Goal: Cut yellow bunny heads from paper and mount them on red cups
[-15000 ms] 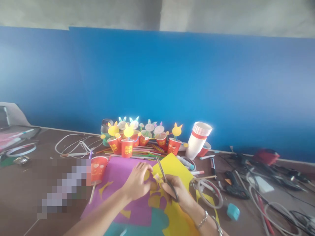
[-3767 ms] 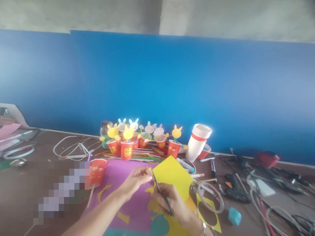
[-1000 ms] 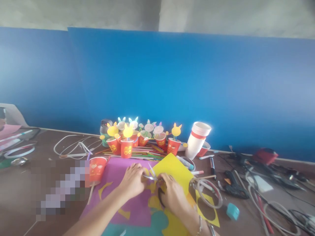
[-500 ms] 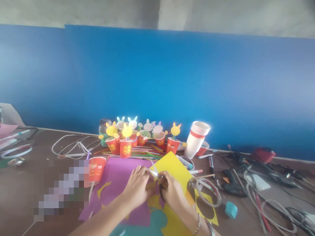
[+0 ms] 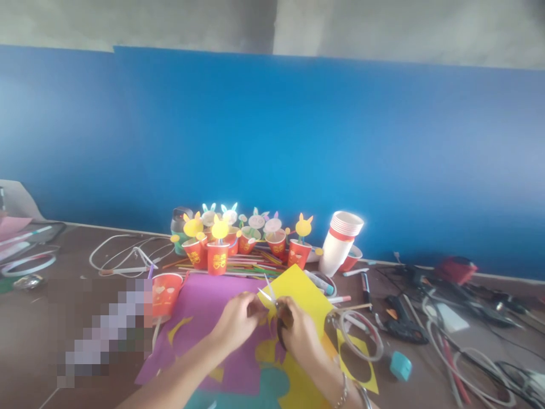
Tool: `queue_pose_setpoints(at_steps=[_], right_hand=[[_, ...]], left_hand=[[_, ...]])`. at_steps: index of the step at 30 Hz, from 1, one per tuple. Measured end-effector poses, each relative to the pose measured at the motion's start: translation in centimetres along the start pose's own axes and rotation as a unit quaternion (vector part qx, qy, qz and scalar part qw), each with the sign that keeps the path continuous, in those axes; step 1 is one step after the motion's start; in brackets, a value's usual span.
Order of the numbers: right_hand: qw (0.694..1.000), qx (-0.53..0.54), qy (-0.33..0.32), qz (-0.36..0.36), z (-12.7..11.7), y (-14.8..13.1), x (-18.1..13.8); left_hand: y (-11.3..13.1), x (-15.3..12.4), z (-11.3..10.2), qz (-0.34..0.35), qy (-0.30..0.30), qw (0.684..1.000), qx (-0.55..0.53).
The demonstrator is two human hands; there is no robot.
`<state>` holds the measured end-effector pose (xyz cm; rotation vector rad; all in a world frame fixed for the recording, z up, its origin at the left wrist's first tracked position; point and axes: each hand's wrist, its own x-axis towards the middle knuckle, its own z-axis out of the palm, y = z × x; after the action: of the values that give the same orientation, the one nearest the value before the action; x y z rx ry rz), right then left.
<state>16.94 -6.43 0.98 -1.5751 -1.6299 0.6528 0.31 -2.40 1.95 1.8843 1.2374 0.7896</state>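
Observation:
My right hand (image 5: 298,329) is closed around the handles of a pair of scissors (image 5: 269,293), whose blades stand apart and point up and to the left. Just left of the blades, my left hand (image 5: 237,319) has its thumb and fingers pinched together; whatever is between them is too small and blurred to make out. Both hands are above a purple paper sheet (image 5: 204,298) and a yellow paper sheet (image 5: 300,289). Yellow paper scraps (image 5: 179,328) lie on the purple sheet, and teal paper (image 5: 272,382) shows below my hands.
Red paper cups (image 5: 218,260) holding paper rabbit figures stand behind the sheets, beside a stack of white cups (image 5: 338,244). Another red cup (image 5: 166,295) is at left. Right are a glue gun (image 5: 404,321), a teal block (image 5: 401,366) and tangled cables (image 5: 464,352). Someone's blurred-out area lies left.
My left hand has turned and drawn slightly back from the blades, its fingers now curled into a pinch. My right hand keeps hold of the scissors, almost in the same place.

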Motion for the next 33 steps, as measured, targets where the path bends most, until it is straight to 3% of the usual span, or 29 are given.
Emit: queue_pose_setpoints(at_steps=[2, 5, 8, 12, 15, 23, 26, 29, 33], right_hand=[[0.995, 0.100, 0.004, -0.003, 0.0, -0.3, 0.0], [0.961, 0.277, -0.010, 0.026, 0.2, -1.0, -0.1], [0.932, 0.357, -0.003, 0.063, 0.2, -1.4, -0.1], [0.926, 0.369, 0.028, 0.078, -0.2, -1.5, 0.0], [0.927, 0.367, 0.014, 0.071, -0.5, -1.5, 0.0], [0.926, 0.372, 0.010, 0.062, -0.5, -1.6, 0.0], [0.924, 0.379, 0.008, 0.052, -0.5, -1.5, -0.1], [0.926, 0.372, -0.050, 0.033, -0.3, -1.6, -0.2], [0.937, 0.328, -0.121, 0.001, 0.3, -2.0, -0.7]], left_hand=[[0.2, 0.3, -0.1, -0.043, 0.023, 0.994, -0.098], [0.3, 0.5, 0.0, -0.072, 0.050, 0.971, -0.222], [0.2, 0.3, 0.4, -0.078, 0.016, 0.956, -0.284], [0.2, 0.1, 0.6, -0.061, -0.027, 0.952, -0.298], [0.4, 0.0, 0.3, -0.056, -0.053, 0.952, -0.296], [0.2, 0.4, -0.1, -0.070, -0.074, 0.962, -0.253], [0.6, 0.3, -0.2, -0.109, -0.045, 0.937, -0.328], [1.5, -0.1, -0.3, -0.143, 0.007, 0.898, -0.415], [2.5, -0.7, -0.1, -0.171, 0.080, 0.890, -0.415]])
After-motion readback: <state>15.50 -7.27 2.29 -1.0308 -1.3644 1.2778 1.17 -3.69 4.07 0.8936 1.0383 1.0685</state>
